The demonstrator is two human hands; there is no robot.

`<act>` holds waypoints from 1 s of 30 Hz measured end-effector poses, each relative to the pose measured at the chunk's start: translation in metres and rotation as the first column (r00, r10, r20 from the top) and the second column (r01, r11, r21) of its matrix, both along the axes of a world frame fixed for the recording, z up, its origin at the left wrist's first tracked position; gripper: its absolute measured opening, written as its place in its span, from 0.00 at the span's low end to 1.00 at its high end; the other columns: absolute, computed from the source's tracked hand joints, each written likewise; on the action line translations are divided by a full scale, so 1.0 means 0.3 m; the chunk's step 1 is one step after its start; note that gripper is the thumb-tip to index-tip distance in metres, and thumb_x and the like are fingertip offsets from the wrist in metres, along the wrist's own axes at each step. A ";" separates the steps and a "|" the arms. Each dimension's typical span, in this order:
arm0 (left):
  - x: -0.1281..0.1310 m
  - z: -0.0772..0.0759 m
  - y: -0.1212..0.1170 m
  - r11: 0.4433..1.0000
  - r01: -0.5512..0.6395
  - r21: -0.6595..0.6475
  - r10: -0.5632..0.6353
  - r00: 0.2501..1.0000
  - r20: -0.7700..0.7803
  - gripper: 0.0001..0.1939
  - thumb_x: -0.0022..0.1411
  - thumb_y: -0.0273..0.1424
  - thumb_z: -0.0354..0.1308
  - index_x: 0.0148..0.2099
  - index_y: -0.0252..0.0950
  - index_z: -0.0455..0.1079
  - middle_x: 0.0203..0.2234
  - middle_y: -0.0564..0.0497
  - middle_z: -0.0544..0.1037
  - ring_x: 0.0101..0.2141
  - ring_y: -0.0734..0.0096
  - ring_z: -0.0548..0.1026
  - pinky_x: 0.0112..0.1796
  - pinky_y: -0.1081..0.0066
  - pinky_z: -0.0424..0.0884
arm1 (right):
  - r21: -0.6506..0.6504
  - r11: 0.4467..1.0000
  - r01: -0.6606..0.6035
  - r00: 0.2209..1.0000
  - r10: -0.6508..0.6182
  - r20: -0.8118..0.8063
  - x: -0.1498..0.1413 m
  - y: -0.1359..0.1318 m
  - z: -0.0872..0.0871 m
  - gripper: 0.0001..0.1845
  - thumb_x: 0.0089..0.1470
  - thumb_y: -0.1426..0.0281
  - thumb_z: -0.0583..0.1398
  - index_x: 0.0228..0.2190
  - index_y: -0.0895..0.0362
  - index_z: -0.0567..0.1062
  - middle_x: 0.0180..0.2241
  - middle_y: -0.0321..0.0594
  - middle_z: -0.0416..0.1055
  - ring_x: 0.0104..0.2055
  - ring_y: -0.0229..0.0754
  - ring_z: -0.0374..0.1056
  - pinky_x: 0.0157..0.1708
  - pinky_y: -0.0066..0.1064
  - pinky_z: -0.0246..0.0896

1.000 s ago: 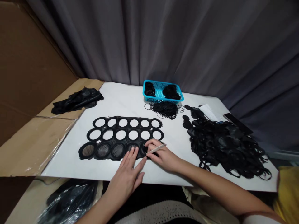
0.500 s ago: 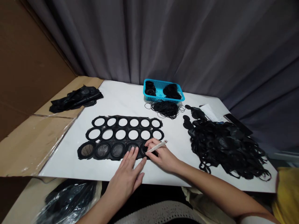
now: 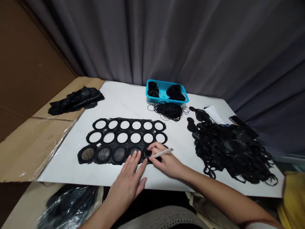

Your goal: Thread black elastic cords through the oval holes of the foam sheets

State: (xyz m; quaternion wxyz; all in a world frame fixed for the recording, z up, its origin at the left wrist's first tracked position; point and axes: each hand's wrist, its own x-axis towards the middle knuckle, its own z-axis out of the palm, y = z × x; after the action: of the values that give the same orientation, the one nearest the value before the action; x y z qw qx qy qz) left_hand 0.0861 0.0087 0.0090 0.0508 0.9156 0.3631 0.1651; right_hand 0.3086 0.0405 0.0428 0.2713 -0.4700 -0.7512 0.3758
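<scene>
A black sheet of joined rings lies flat on the white table, in three rows. White table shows through the two far rows; the near row still has dark film inside its rings. Fingers spread, my left hand presses flat on the near row. My right hand pinches a slim white pen-like tool over a near-row ring beside the left fingertips. The tool's tip is mostly hidden by the fingers and the dark material.
A blue basket with black rings stands at the back. Thin black loops lie before it. Black scraps heap at right, near a dark flat object. Folded black sheets rest on cardboard at left.
The right hand's tool has tilted lower, its back end swinging right and down. The left hand stays pressed on the sheet. The view has shifted slightly.
</scene>
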 end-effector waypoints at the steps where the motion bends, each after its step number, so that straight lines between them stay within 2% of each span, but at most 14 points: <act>1: 0.000 -0.002 0.001 1.000 0.000 0.001 0.000 1.000 0.001 0.26 0.68 0.31 0.54 0.66 0.34 0.60 0.67 0.34 0.56 0.66 0.44 0.57 0.59 0.47 0.64 | 0.001 1.000 -0.001 1.000 0.001 -0.005 0.000 0.000 0.000 0.10 0.60 0.75 0.58 0.27 0.55 0.66 0.46 0.41 0.66 0.49 0.42 0.65 0.50 0.36 0.61; 15: 0.002 -0.011 -0.002 1.000 -0.009 -0.012 0.009 1.000 0.018 0.24 0.67 0.28 0.53 0.64 0.35 0.62 0.68 0.35 0.54 0.66 0.44 0.55 0.58 0.45 0.64 | -0.033 0.999 0.043 0.998 -0.044 -0.038 -0.007 -0.001 -0.017 0.09 0.60 0.74 0.58 0.28 0.55 0.67 0.46 0.40 0.67 0.49 0.43 0.65 0.49 0.36 0.62; 19: 0.004 -0.006 -0.003 1.000 -0.006 0.000 0.006 1.000 0.001 0.23 0.67 0.28 0.53 0.63 0.34 0.63 0.67 0.34 0.56 0.66 0.44 0.57 0.58 0.46 0.65 | -0.007 0.999 0.037 0.999 -0.037 -0.019 -0.008 0.003 -0.013 0.09 0.60 0.74 0.59 0.28 0.55 0.67 0.45 0.40 0.67 0.49 0.43 0.65 0.50 0.37 0.63; 22: 0.005 0.000 -0.003 1.000 -0.015 -0.004 0.015 1.000 -0.011 0.24 0.67 0.29 0.53 0.64 0.34 0.62 0.67 0.34 0.57 0.65 0.45 0.57 0.58 0.46 0.65 | 0.053 0.998 0.020 0.999 -0.021 0.027 -0.015 -0.009 -0.018 0.07 0.61 0.74 0.57 0.30 0.54 0.68 0.45 0.42 0.67 0.50 0.45 0.65 0.51 0.39 0.64; 25: 0.005 0.002 -0.002 1.000 -0.015 -0.003 0.015 1.000 0.003 0.24 0.67 0.30 0.53 0.64 0.35 0.62 0.67 0.36 0.56 0.65 0.46 0.57 0.58 0.46 0.65 | 0.184 0.983 -0.024 0.991 -0.001 0.134 -0.031 -0.036 -0.042 0.06 0.63 0.75 0.55 0.35 0.55 0.70 0.49 0.47 0.67 0.52 0.48 0.63 0.52 0.43 0.65; 28: 0.003 0.000 0.001 1.000 -0.010 0.002 0.010 1.000 0.011 0.23 0.67 0.29 0.53 0.63 0.35 0.63 0.67 0.36 0.57 0.65 0.45 0.58 0.58 0.47 0.65 | 0.273 0.961 -0.042 0.972 -0.024 0.235 -0.045 -0.052 -0.068 0.10 0.62 0.79 0.53 0.39 0.55 0.71 0.52 0.49 0.66 0.55 0.51 0.61 0.54 0.45 0.64; 30: 0.001 -0.002 0.002 1.000 -0.004 0.006 0.004 1.000 0.005 0.24 0.66 0.29 0.54 0.63 0.34 0.63 0.67 0.34 0.58 0.65 0.45 0.59 0.59 0.47 0.64 | 0.274 0.962 -0.016 0.976 -0.044 0.212 -0.048 -0.045 -0.070 0.13 0.61 0.80 0.51 0.40 0.54 0.71 0.51 0.48 0.68 0.54 0.50 0.63 0.53 0.44 0.65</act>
State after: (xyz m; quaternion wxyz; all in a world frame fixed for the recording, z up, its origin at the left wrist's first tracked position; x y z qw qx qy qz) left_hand 0.0865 0.0094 0.0083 0.0485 0.9146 0.3644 0.1686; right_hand 0.2943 0.0271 0.0217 0.2531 -0.4712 -0.8177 0.2130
